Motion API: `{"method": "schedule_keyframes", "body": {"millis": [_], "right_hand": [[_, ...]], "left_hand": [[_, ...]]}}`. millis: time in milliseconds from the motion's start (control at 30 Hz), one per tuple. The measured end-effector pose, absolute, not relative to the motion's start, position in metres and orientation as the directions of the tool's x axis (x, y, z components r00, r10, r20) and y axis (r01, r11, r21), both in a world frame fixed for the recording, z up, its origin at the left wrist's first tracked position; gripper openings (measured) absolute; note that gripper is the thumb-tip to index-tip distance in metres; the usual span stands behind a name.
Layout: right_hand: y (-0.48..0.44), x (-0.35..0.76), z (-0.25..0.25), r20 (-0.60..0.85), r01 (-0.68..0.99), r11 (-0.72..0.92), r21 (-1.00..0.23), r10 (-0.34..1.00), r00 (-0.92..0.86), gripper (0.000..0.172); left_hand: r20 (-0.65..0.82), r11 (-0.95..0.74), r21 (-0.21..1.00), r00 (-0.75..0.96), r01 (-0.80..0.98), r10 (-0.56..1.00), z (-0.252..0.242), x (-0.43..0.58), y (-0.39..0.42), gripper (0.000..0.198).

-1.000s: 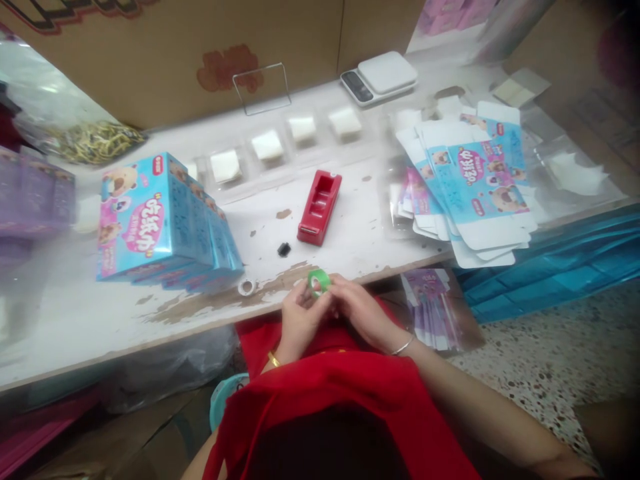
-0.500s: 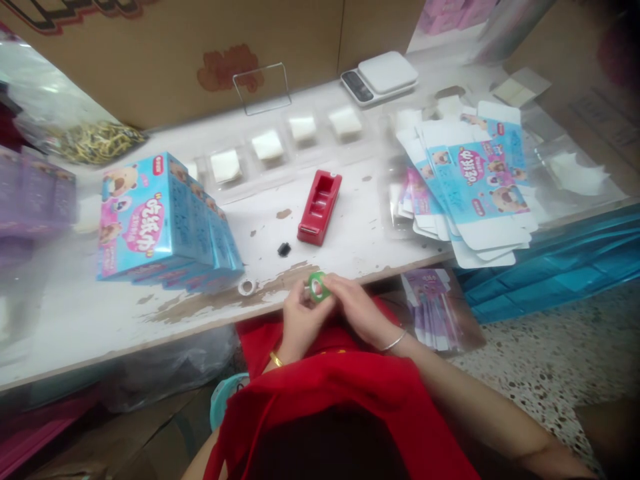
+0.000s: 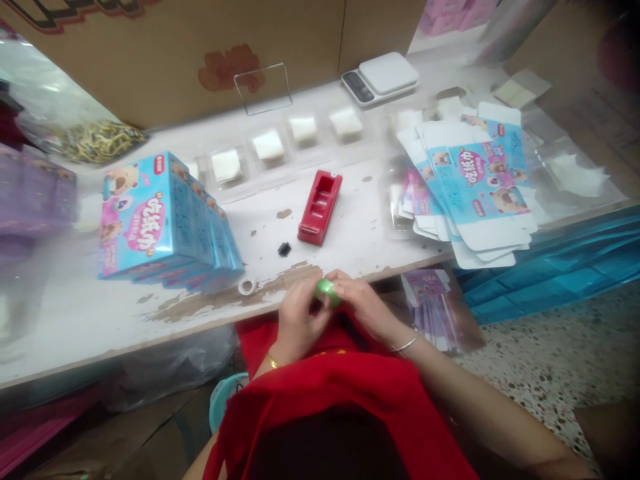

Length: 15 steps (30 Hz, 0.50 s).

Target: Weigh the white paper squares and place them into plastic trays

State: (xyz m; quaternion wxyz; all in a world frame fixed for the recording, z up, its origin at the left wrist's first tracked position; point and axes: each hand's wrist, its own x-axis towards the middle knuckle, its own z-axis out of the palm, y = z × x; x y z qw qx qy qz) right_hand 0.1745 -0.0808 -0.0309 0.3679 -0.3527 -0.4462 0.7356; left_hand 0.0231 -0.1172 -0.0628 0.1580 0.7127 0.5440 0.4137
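Just past the table's front edge, my left hand (image 3: 299, 317) and my right hand (image 3: 364, 308) are closed on a small green tape roll (image 3: 327, 292) between them. The fingers of both hands press on its sides, and the left fingers partly hide it. A red tape dispenser (image 3: 321, 208) with no roll in it lies on the table beyond my hands. Near it is a small black piece (image 3: 285, 249). A white ring (image 3: 247, 287) lies by the front edge, left of my hands.
Blue printed boxes (image 3: 135, 220) stand at left, purple boxes (image 3: 43, 190) farther left. Flat blue cartons (image 3: 480, 180) are piled at right. White packets in clear trays (image 3: 269, 145), a scale (image 3: 383, 78) and a wire stand (image 3: 263, 89) are at the back.
The green roll has turned from face-on to edge-on and shifted slightly right. My left hand has moved slightly up and right around it, and my right wrist has shifted right.
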Motion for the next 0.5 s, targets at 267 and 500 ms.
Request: {"method": "schedule_keyframes", "body": {"millis": [267,500], "right_hand": [[-0.085,0.172,-0.032,-0.162,-0.230,-0.301,-0.926,0.864,-0.476,0.026],[-0.090,0.184,-0.035,-0.146,-0.184,-0.288,-0.940,0.826,-0.544,0.025]], "left_hand": [[0.312,-0.286,0.799,0.042,0.530,0.949,-0.055,0.022,-0.120,0.052],[-0.022,0.025,0.999,0.113,-0.032,0.993,-0.042,0.013,-0.119,0.033]]}}
